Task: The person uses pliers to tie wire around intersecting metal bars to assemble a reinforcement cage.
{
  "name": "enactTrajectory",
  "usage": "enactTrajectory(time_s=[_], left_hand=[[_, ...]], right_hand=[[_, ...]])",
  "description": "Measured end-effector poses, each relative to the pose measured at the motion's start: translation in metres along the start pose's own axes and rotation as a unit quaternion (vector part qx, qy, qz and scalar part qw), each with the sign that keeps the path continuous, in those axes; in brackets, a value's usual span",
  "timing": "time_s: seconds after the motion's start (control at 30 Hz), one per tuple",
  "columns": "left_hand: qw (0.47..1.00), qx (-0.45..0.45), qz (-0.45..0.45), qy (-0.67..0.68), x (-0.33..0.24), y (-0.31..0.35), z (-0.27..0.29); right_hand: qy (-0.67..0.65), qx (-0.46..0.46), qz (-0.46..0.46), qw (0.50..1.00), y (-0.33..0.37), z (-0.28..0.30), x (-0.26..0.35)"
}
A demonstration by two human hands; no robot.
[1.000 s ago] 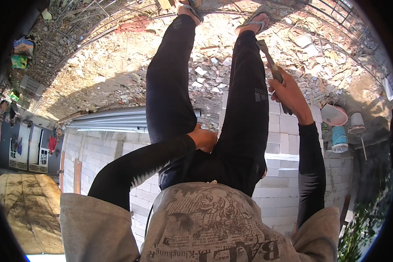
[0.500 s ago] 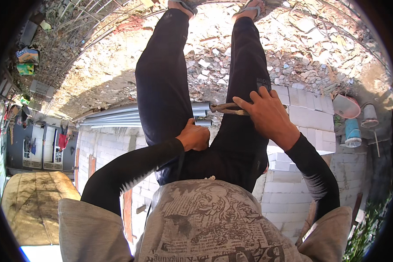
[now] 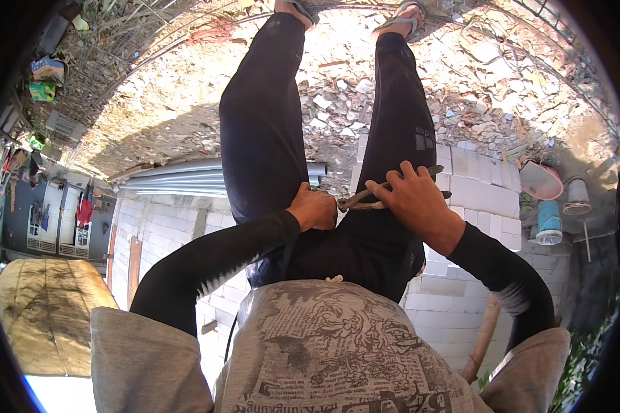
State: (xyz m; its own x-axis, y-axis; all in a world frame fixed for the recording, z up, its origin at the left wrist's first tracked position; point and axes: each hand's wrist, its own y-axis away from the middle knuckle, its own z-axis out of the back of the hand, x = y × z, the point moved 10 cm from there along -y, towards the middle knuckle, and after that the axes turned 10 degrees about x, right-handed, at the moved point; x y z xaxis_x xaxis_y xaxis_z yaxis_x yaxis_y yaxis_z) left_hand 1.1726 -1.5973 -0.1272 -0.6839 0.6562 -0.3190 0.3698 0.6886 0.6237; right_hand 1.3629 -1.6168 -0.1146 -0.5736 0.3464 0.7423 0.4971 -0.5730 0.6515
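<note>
My right hand (image 3: 424, 210) is closed round the handles of a pair of worn metal pincers (image 3: 357, 202), held over my dark-trousered lap. The handle ends stick out past my fingers on the right. The pincers' jaws point left and sit right beside my left hand (image 3: 315, 208). That hand is a closed fist, knuckles up, above my left thigh (image 3: 262, 158). Whatever lies inside its fingers, if anything, is hidden.
Rubble (image 3: 461, 103) covers the sunlit ground around my sandalled feet. Grey pipes (image 3: 179, 180) lie left of my legs, and pale building blocks (image 3: 489, 189) are stacked at right. Beyond them are a pink basin (image 3: 541, 180) and a blue bucket (image 3: 548, 215). Metal mesh (image 3: 127, 62) is at far left.
The pincers' jaws have come down toward me and now sit against or just beside my left fist. My right hand has shifted with them, and the handle ends have come into sight.
</note>
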Motion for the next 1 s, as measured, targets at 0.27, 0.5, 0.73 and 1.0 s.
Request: enactTrajectory(time_s=[0.27,0.5,0.73,1.0], left_hand=[[0.999,-0.045,-0.029,-0.007,-0.010,0.014,0.003],[0.972,-0.219,-0.071,-0.055,-0.022,0.036,0.004],[0.977,-0.213,-0.022,-0.009,-0.015,0.032,0.007],[0.985,-0.169,-0.024,-0.035,-0.001,0.025,-0.001]], right_hand=[[-0.005,-0.023,0.001,1.000,0.001,-0.009,0.003],[-0.011,0.007,-0.016,1.000,-0.006,-0.017,0.006],[0.002,-0.014,-0.018,1.000,-0.006,-0.017,0.007],[-0.049,-0.005,0.018,0.999,-0.014,-0.025,0.004]])
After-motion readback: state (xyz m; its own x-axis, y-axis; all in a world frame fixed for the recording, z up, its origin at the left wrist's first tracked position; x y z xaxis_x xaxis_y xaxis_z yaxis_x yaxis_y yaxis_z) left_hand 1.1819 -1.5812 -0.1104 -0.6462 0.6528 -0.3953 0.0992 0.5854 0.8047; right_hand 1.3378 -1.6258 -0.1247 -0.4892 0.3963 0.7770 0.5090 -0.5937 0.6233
